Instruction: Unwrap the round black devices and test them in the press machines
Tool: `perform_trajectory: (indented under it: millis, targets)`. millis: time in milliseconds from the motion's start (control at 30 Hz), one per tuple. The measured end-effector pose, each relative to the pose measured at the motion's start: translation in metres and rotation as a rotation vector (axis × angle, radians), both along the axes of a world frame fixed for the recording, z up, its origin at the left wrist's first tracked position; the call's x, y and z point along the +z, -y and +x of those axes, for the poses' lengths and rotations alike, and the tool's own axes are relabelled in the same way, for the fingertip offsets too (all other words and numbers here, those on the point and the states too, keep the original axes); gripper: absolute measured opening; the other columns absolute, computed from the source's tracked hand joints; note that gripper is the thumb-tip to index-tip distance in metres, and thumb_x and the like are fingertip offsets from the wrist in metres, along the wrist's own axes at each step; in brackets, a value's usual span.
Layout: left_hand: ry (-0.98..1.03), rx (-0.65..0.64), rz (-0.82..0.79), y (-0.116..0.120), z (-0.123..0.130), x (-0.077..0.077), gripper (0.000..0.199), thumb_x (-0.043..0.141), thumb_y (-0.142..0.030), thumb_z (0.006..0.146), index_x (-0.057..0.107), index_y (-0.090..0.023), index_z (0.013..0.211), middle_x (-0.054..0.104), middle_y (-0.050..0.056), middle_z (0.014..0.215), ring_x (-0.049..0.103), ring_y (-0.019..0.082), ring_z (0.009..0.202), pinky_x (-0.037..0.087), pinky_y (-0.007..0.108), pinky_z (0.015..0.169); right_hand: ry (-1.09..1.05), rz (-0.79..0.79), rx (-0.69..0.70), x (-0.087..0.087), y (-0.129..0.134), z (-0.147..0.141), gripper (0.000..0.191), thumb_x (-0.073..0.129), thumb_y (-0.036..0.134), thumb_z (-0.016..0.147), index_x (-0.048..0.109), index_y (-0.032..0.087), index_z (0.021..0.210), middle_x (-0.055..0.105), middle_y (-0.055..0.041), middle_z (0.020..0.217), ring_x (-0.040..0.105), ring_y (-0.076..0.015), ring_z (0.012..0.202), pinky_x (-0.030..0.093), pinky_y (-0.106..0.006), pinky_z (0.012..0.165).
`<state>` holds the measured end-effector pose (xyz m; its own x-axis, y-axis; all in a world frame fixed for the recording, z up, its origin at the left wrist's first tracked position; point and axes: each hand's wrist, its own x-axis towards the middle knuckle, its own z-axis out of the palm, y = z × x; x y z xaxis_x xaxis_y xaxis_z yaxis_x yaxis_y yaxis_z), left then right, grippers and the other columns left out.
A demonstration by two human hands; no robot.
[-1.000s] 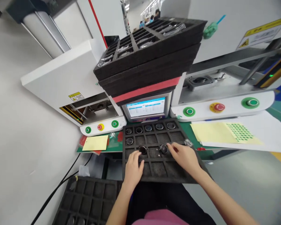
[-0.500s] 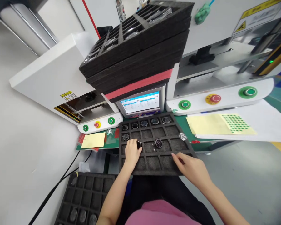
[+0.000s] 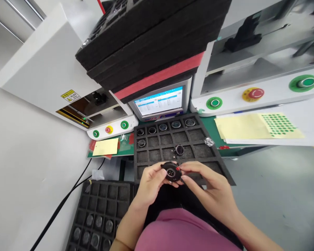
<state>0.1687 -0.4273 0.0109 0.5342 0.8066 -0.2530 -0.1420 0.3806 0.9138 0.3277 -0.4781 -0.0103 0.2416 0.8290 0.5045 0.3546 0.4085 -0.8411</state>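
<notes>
My left hand (image 3: pixel 150 184) grips a round black watch case (image 3: pixel 170 173) without a strap, its sensor back turned up towards me. My right hand (image 3: pixel 214 184) has its thumb and index finger on the case's right edge, beside a small red patch (image 3: pixel 177 168). Both hands are above the near edge of a black foam tray (image 3: pixel 225 170). Another watch case (image 3: pixel 179 150) lies face up in the middle of that tray, partly across a divider. Several round watch pieces (image 3: pixel 176 124) fill the tray's back row, and one more (image 3: pixel 141 143) sits at its left.
Behind the tray are a monitor (image 3: pixel 159 101) and a tall foam tray stack (image 3: pixel 151 45). Button-fronted machines flank them, with a red stop button (image 3: pixel 256 93) at right. Yellow paper (image 3: pixel 238 129) lies right. A second foam tray (image 3: pixel 112 205) is low at left, near black cables (image 3: pixel 65 200).
My left hand has lifted a watch case from the tray and brought it nearer to me, back up. My right hand has moved left onto it. The view has shifted closer.
</notes>
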Motion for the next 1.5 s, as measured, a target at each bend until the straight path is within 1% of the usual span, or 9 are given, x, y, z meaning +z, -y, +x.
perform_trajectory:
  millis: [200,400,500,667,933,1067,1167,1267,1500]
  targets:
    - [-0.185,-0.012,0.411,0.014,-0.005,0.015,0.028,0.056,-0.033,0.095,0.069,-0.014,0.11,0.076,0.008,0.092,0.069,0.013,0.069,0.058,0.023,0.066,-0.101,0.011,0.044,0.013,0.007,0.0,0.009,0.066,0.017,0.087,0.068,0.022,0.095,0.075,-0.0027,0.086,0.073,-0.0157,0.079,0.061,-0.024,0.072]
    - [-0.344,-0.077,0.75,0.017,-0.011,0.027,0.027,0.051,-0.024,0.097,0.067,-0.02,0.118,0.074,0.007,0.104,0.069,0.016,0.086,0.056,0.026,0.08,-0.116,0.011,-0.018,0.016,0.016,-0.003,0.015,0.068,0.012,0.085,0.071,0.024,0.091,0.076,-0.0022,0.089,0.074,-0.0171,0.078,0.063,-0.026,0.072]
    - [-0.346,-0.116,0.846,0.016,-0.01,0.034,0.029,0.051,-0.021,0.096,0.065,-0.02,0.121,0.074,0.008,0.109,0.068,0.016,0.095,0.054,0.027,0.086,-0.083,0.025,-0.041,0.015,0.024,-0.005,0.018,0.068,0.009,0.084,0.07,0.025,0.093,0.076,-0.0003,0.09,0.073,-0.0153,0.08,0.063,-0.024,0.073]
    - [-0.316,-0.159,0.899,0.014,-0.01,0.04,0.031,0.051,-0.018,0.096,0.063,-0.02,0.124,0.073,0.007,0.113,0.067,0.016,0.1,0.052,0.027,0.09,-0.032,0.044,-0.009,0.015,0.028,-0.001,0.02,0.067,0.007,0.085,0.068,0.024,0.094,0.073,-0.0009,0.09,0.071,-0.0157,0.084,0.06,-0.028,0.08]
    - [-0.325,-0.198,0.859,0.017,-0.012,0.041,0.028,0.049,-0.027,0.098,0.068,-0.022,0.119,0.075,0.007,0.105,0.067,0.016,0.092,0.054,0.028,0.085,0.029,-0.036,0.319,0.026,0.011,0.025,0.006,0.063,0.022,0.091,0.061,0.025,0.086,0.069,-0.0026,0.089,0.069,-0.0159,0.087,0.059,-0.024,0.076]
    - [-0.298,-0.218,0.841,0.018,-0.012,0.039,0.029,0.049,-0.028,0.098,0.067,-0.022,0.12,0.075,0.007,0.104,0.068,0.017,0.091,0.054,0.028,0.084,0.046,-0.044,0.419,0.026,0.01,0.032,0.007,0.062,0.026,0.093,0.061,0.026,0.086,0.068,-0.0013,0.086,0.069,-0.0161,0.086,0.058,-0.03,0.09]
    - [-0.277,-0.218,0.847,0.018,-0.012,0.038,0.029,0.048,-0.025,0.098,0.067,-0.022,0.12,0.075,0.007,0.107,0.068,0.017,0.092,0.054,0.029,0.084,-0.039,-0.009,0.374,0.023,0.013,0.027,0.004,0.064,0.024,0.092,0.063,0.025,0.088,0.069,-0.0008,0.085,0.069,-0.0155,0.084,0.055,-0.034,0.097]
    - [-0.257,-0.206,0.862,0.016,-0.013,0.038,0.029,0.049,-0.024,0.098,0.065,-0.021,0.121,0.074,0.007,0.11,0.067,0.017,0.094,0.053,0.029,0.085,-0.108,0.044,0.267,0.021,0.016,0.02,0.01,0.069,0.018,0.087,0.067,0.025,0.094,0.07,-0.0009,0.085,0.069,-0.0171,0.081,0.056,-0.039,0.093]
    - [-0.193,-0.202,0.861,0.014,-0.012,0.035,0.03,0.048,-0.021,0.098,0.064,-0.022,0.124,0.073,0.008,0.116,0.067,0.017,0.097,0.053,0.031,0.087,0.0,0.12,0.174,0.023,0.022,0.019,0.02,0.069,0.01,0.084,0.069,0.027,0.096,0.073,-0.0008,0.084,0.068,-0.0178,0.071,0.056,-0.045,0.088]
